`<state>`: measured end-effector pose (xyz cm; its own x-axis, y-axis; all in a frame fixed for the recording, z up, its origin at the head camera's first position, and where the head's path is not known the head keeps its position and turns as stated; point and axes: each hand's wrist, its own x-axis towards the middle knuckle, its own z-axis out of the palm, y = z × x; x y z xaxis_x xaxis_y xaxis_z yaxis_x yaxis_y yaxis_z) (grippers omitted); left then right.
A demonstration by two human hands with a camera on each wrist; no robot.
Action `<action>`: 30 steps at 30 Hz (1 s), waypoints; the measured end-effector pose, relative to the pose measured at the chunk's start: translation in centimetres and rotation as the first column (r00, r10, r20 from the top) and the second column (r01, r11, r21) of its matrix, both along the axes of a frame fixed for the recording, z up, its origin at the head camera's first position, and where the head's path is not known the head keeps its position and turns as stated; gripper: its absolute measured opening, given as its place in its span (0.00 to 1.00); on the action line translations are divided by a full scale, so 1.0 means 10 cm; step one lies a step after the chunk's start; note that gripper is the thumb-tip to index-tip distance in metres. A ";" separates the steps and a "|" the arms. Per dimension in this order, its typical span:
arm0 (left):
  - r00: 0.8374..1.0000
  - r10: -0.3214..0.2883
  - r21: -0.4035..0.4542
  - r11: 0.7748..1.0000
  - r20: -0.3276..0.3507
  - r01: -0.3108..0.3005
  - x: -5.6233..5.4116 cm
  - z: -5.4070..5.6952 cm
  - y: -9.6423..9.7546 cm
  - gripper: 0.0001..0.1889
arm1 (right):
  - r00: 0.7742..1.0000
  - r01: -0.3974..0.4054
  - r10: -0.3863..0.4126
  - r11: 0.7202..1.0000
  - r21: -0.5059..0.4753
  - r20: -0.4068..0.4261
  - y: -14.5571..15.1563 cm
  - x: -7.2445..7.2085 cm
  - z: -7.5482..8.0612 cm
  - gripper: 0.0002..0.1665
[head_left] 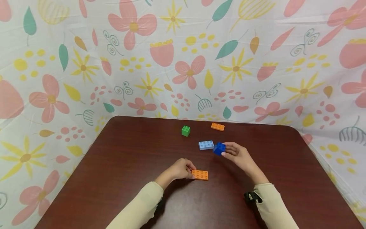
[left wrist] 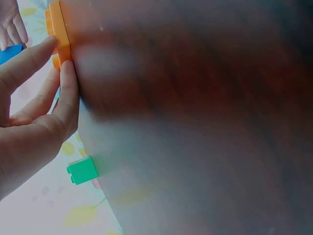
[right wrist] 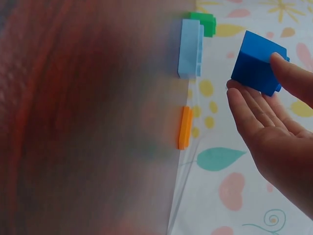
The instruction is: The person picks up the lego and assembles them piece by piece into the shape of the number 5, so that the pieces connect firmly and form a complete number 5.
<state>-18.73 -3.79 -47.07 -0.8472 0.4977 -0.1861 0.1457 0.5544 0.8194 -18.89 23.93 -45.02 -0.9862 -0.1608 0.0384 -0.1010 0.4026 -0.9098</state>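
My left hand (head_left: 182,169) pinches the left end of a flat orange eight-stud building brick (head_left: 201,175), which lies studs up on the table. In the left wrist view its fingertips grip the orange brick (left wrist: 59,32) at one end. My right hand (head_left: 240,157) holds a dark blue square brick (head_left: 219,149) between thumb and fingers, slightly tilted and raised off the tabletop. The right wrist view shows the blue brick (right wrist: 259,62) between thumb and fingertips. Just left of it in the head view lies a light blue eight-stud brick (head_left: 206,145).
Farther back on the dark brown table (head_left: 128,152) stand a green square brick (head_left: 186,130) and a narrow orange brick (head_left: 218,127). A flower-patterned cloth (head_left: 177,92) hangs behind the table's back edge.
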 end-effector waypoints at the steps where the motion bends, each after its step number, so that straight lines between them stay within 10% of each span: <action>1: 1.000 0.000 0.005 1.000 0.003 0.000 0.00 0.00 0.00 0.12 | 1.000 -0.009 0.009 1.000 -0.001 -0.002 -0.01 0.01 -0.01 0.27; 30: 1.000 -0.013 0.028 1.000 0.019 0.013 -0.02 0.00 -0.01 0.12 | 0.981 -0.166 0.171 0.985 -0.054 0.096 -0.28 0.20 -0.08 0.25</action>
